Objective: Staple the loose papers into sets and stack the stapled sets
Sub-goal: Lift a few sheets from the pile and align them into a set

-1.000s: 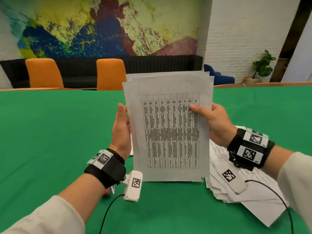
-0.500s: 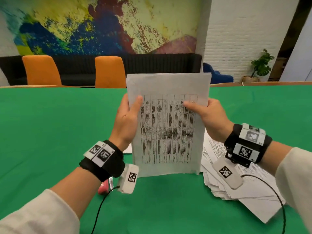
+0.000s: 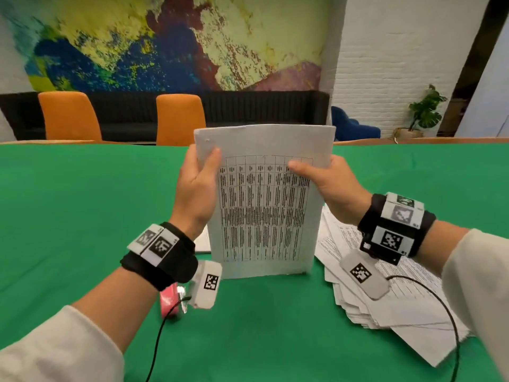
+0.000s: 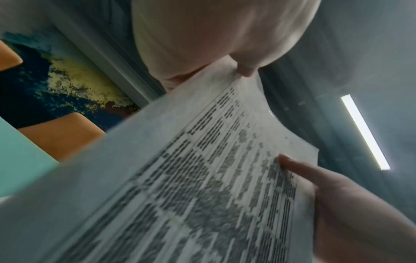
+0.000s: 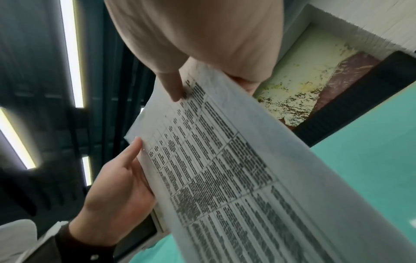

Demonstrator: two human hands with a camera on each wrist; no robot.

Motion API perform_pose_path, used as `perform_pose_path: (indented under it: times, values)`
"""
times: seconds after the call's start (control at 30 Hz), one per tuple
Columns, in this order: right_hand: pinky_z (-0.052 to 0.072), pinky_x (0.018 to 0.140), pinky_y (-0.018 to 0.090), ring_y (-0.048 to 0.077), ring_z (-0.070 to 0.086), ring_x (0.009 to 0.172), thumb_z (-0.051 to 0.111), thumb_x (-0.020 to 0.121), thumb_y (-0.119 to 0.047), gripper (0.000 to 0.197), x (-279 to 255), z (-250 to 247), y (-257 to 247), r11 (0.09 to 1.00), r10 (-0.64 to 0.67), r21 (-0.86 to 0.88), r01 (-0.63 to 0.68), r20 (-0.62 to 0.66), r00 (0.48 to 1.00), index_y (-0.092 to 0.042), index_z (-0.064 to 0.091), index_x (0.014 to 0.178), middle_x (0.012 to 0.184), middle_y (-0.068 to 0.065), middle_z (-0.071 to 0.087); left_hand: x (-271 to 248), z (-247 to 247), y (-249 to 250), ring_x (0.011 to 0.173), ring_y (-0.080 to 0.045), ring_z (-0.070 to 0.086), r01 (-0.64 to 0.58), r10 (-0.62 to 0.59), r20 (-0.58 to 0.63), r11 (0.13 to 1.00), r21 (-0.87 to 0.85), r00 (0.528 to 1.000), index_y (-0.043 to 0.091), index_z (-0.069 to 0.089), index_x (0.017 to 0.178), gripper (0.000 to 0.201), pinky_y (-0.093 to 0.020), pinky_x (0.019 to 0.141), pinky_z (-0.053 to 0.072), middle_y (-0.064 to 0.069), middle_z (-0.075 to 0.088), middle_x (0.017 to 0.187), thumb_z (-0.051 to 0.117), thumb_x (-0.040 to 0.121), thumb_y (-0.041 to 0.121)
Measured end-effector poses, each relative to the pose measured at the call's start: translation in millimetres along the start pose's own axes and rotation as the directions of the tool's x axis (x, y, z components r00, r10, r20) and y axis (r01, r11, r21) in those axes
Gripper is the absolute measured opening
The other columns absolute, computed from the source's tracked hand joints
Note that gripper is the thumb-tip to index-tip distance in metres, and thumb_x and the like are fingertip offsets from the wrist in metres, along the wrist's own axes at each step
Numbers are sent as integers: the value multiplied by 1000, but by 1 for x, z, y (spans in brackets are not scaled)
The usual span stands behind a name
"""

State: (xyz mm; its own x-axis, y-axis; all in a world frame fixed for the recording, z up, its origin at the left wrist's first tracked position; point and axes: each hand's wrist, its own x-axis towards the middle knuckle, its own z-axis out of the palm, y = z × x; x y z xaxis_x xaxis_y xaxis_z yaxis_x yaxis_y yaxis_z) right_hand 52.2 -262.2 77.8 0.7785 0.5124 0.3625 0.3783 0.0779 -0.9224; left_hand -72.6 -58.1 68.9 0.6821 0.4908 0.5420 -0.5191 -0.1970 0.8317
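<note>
Both hands pinch one set [image 3: 264, 205] upright at centre, bottom edge on the table [image 3: 82, 202]: left hand [image 3: 197, 188] at its 10 o'clock corner, right hand [image 3: 327, 183] at 2 o'clock. It looks squared but unstapled (stapler [image 3: 168, 299] idle at 7 o'clock). Most work seemingly remains: loose papers [image 3: 385, 307] sprawl at 4 o'clock, another sheet [image 3: 203, 241] partly hidden behind.

— Back wall? Covered by a big abstract mural [image 3: 170, 42] in yellow, blue and dark red, above a black slatted bench [image 3: 248, 106].

— Seats? Two orange chairs [image 3: 180, 118] behind the green table [image 3: 82, 194], plus a blue armchair [image 3: 352, 128].

— Right side? White brick wall [image 3: 399, 51], potted plant [image 3: 424, 111]. Overhead, strip lights [image 4: 364, 131].
</note>
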Motion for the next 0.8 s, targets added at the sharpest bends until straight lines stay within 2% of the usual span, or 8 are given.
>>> perform_pose_path:
  times: [0.13,0.2,0.3,0.43,0.53,0.67,0.73,0.8]
  values:
    - [62,90,51,29,76,100,71,97,-15,15,9,5,-23,988,-144,46,147,-74,987,-13,72,113,108,11,78,20,5,23,107,-27,73,-62,60,-59,998,-19,996,16,60,120,17,-48,93,61,-14,73,119,47,111,22]
    - [63,88,50,30,76,99,72,97,-13,16,16,2,-35,979,-165,98,177,-114,980,-11,72,113,106,12,79,28,6,33,102,-24,74,-95,93,-57,995,-17,994,14,59,119,16,-41,87,63,-12,73,115,47,111,21]
    - [62,91,50,29,76,100,72,96,-13,16,15,-1,-28,984,-116,124,130,-108,987,-11,72,112,108,12,79,20,3,24,101,-22,74,-54,54,-55,998,-9,997,14,58,120,16,-38,83,62,-11,73,114,47,111,22]
    - [62,91,46,22,76,100,68,98,-17,14,-4,4,3,995,11,99,-6,-51,999,-18,71,111,108,5,79,-7,-2,-10,106,-25,74,56,-55,-25,997,53,998,10,61,124,23,-54,94,60,-9,76,117,53,108,24]
    - [63,83,40,20,77,96,68,98,-13,12,-2,6,-4,990,6,143,6,-81,997,-18,71,108,103,2,80,0,3,-4,109,-26,74,41,-41,-17,999,11,999,8,59,133,28,-47,93,61,-9,75,121,53,108,17]
    - [63,88,44,24,77,101,72,96,-13,18,10,4,-19,983,-39,172,63,-136,990,-13,71,114,109,7,79,21,7,14,106,-22,75,4,-5,-29,1000,-20,1000,8,60,130,24,-34,85,61,-7,76,117,53,108,14]
    - [62,89,45,24,76,102,71,96,-14,19,9,3,-14,987,-18,158,35,-112,994,-15,70,116,111,7,79,17,5,9,105,-21,75,42,-42,-6,999,-5,999,9,61,131,24,-34,84,61,-5,77,116,52,108,15]
    - [61,92,44,22,76,103,70,96,-16,15,3,4,-2,994,18,109,-11,-68,998,-20,71,111,111,4,79,6,1,-5,104,-20,75,112,-113,16,993,43,993,10,61,132,26,-41,88,63,-4,77,116,53,108,17]
